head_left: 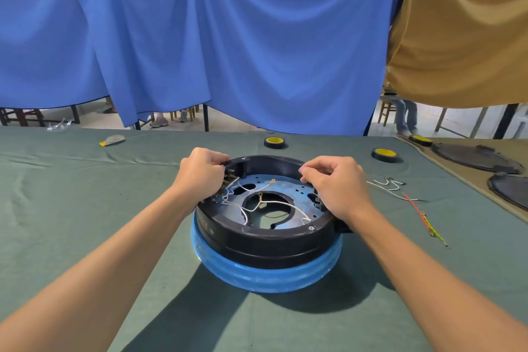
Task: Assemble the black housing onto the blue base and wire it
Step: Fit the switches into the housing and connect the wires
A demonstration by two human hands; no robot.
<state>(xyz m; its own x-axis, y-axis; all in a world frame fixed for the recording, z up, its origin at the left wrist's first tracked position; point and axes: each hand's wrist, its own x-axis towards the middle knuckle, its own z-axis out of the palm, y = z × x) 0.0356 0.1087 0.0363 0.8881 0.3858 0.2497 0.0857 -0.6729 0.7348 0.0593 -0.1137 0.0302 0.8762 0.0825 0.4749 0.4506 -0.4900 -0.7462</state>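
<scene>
L hand [200, 173] & R hand [335, 184] gripping round black plastic housing [265, 241] rim, fingers curled; its print illegible; round blue base [265, 276] half hidden.

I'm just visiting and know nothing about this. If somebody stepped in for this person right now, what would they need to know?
Left hand grips the left rim of the black housing, by the terminals.
Right hand curls its fingers over the right rim.
The housing sits on the blue base on the table.
Done: housing placed; white wires lie inside, some ends loose.
Left: probably connecting those ends. Spare wires and a tape roll lie to the right.
</scene>
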